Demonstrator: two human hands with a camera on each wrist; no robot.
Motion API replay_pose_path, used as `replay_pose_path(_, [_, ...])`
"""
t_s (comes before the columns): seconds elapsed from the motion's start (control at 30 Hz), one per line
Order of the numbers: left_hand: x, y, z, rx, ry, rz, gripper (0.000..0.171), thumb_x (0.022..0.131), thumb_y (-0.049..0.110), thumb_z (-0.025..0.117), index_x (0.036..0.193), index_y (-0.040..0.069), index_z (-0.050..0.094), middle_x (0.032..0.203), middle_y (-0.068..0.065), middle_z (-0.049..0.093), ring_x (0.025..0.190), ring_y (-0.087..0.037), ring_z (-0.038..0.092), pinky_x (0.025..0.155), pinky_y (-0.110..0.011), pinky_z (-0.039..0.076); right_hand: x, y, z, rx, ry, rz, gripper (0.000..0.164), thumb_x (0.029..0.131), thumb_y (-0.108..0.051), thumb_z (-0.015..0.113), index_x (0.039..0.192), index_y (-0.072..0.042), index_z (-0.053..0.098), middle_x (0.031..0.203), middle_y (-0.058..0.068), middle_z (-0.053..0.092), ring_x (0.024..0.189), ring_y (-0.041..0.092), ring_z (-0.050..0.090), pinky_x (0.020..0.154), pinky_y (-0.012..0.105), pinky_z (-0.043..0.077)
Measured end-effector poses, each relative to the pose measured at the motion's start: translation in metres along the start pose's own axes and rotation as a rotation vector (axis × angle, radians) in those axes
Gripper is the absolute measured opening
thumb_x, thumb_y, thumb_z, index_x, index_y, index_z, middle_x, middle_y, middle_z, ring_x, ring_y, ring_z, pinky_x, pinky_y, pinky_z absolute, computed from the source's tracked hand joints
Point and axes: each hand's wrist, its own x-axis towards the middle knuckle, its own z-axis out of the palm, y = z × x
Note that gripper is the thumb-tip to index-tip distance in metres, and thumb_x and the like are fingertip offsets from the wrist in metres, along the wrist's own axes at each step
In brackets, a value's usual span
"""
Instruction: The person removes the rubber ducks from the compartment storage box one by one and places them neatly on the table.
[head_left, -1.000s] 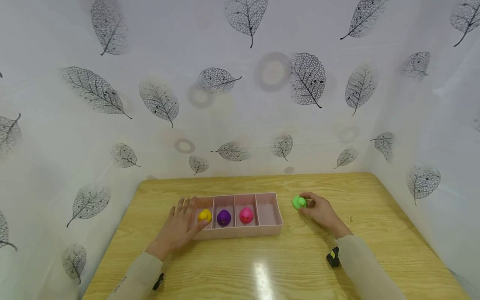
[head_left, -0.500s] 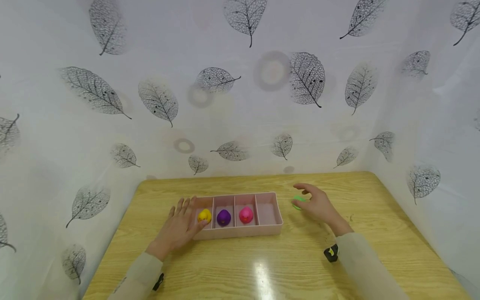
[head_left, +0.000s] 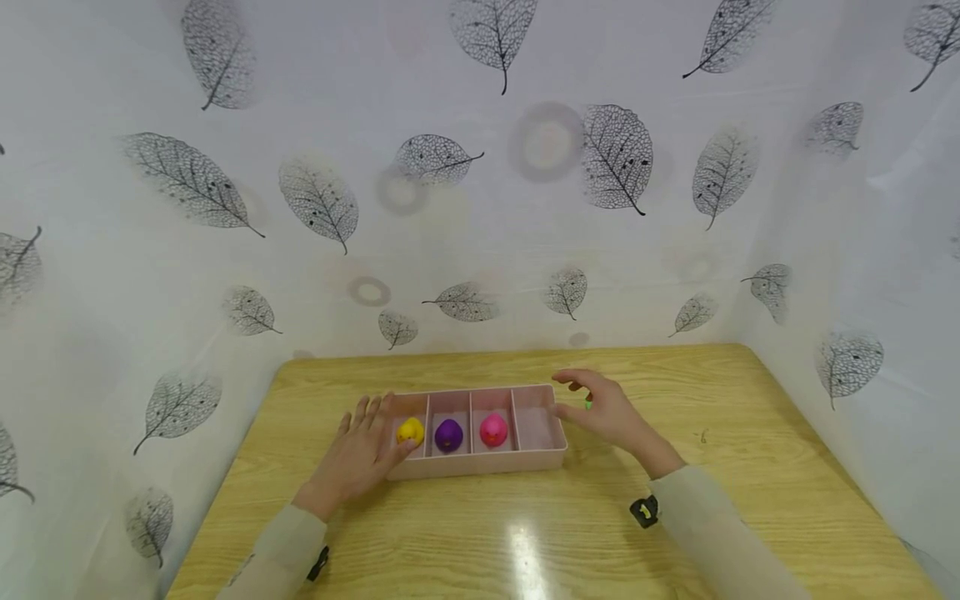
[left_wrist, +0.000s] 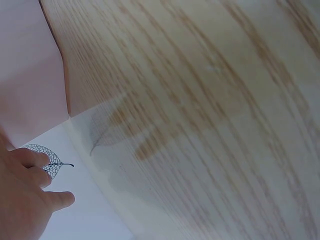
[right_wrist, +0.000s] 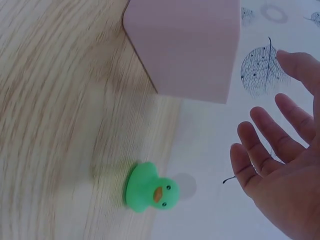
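White sheeting [head_left: 360,75] printed with dark skeleton leaves is hung behind and beside a wood-grained table [head_left: 435,533], on which a streak of light is reflected near the front edge. On the table, a pale pink tray [head_left: 480,465] is divided into four compartments in a row. From the left, a yellow duck [head_left: 409,428], a purple duck [head_left: 448,435] and a pink duck [head_left: 493,429] are held in the first three, one in each.

On the tray's left end the left hand [head_left: 356,454] is rested, its fingers extended and its thumb laid over the front rim; whether the yellow duck is touched by the thumb cannot be told. By the right end of the tray the right hand [head_left: 611,412] is raised, unclenched, with fingers parted and slightly bent.

Upright on the table, to the right of the tray and apart from it, a green duck [right_wrist: 150,192] with an orange beak is seen in the right wrist view; from the head it is mostly hidden by the right hand. Both forearms are covered by light sleeves [head_left: 697,508].
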Motion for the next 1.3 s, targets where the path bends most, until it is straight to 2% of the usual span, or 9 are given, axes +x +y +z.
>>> replay_pose_path(0.23, [0.0, 0.001, -0.001, 0.006, 0.007, 0.004, 0.093, 0.105, 0.063, 0.048, 0.17, 0.006, 0.012, 0.17, -0.029, 0.028, 0.159, -0.051, 0.021, 0.126, -0.072, 0.02, 0.004, -0.011, 0.01, 0.033, -0.036, -0.056, 0.048, 0.092, -0.018, 0.08, 0.137, -0.005, 0.067, 0.133, 0.013, 0.072, 0.113, 0.037, 0.066, 0.09, 0.05, 0.056])
replay_pose_path(0.47, [0.0, 0.002, -0.001, 0.004, 0.009, 0.004, 0.093, 0.105, 0.063, 0.048, 0.17, 0.006, 0.013, 0.169, -0.029, 0.029, 0.159, -0.052, 0.021, 0.126, -0.073, 0.02, 0.007, -0.017, 0.021, 0.08, -0.069, -0.076, 0.049, 0.091, -0.015, 0.08, 0.136, -0.002, 0.066, 0.13, 0.019, 0.071, 0.113, 0.038, 0.066, 0.089, 0.054, 0.057])
replay_pose_path(0.73, [-0.001, 0.003, -0.002, -0.003, 0.007, 0.006, 0.093, 0.105, 0.062, 0.049, 0.17, 0.006, 0.012, 0.169, -0.031, 0.028, 0.159, -0.053, 0.021, 0.126, -0.074, 0.02, 0.007, -0.023, 0.031, 0.071, -0.091, -0.112, 0.051, 0.09, -0.016, 0.08, 0.136, 0.0, 0.066, 0.127, 0.019, 0.072, 0.112, 0.037, 0.068, 0.094, 0.06, 0.059])
replay_pose_path(0.87, [-0.001, 0.003, -0.002, -0.008, 0.007, 0.005, 0.093, 0.105, 0.062, 0.049, 0.17, 0.006, 0.013, 0.169, -0.03, 0.028, 0.159, -0.053, 0.02, 0.126, -0.073, 0.019, 0.008, -0.027, 0.033, 0.103, -0.102, -0.105, 0.051, 0.09, -0.016, 0.081, 0.135, 0.0, 0.066, 0.128, 0.02, 0.071, 0.111, 0.038, 0.068, 0.093, 0.06, 0.06])
replay_pose_path(1.07, [-0.001, 0.003, -0.001, -0.001, 0.001, -0.002, 0.093, 0.105, 0.063, 0.048, 0.17, 0.006, 0.013, 0.17, -0.029, 0.028, 0.159, -0.052, 0.02, 0.126, -0.072, 0.019, 0.011, -0.03, 0.04, 0.091, -0.133, -0.073, 0.052, 0.09, -0.018, 0.082, 0.137, -0.003, 0.066, 0.129, 0.016, 0.072, 0.113, 0.036, 0.068, 0.094, 0.057, 0.06])
replay_pose_path(1.3, [0.0, 0.002, 0.0, 0.003, -0.001, -0.004, 0.094, 0.105, 0.063, 0.048, 0.17, 0.006, 0.012, 0.169, -0.03, 0.029, 0.159, -0.052, 0.02, 0.126, -0.073, 0.019, 0.013, -0.031, 0.046, 0.08, -0.154, -0.093, 0.054, 0.09, -0.021, 0.082, 0.138, -0.003, 0.066, 0.134, 0.017, 0.07, 0.118, 0.038, 0.068, 0.097, 0.058, 0.059])
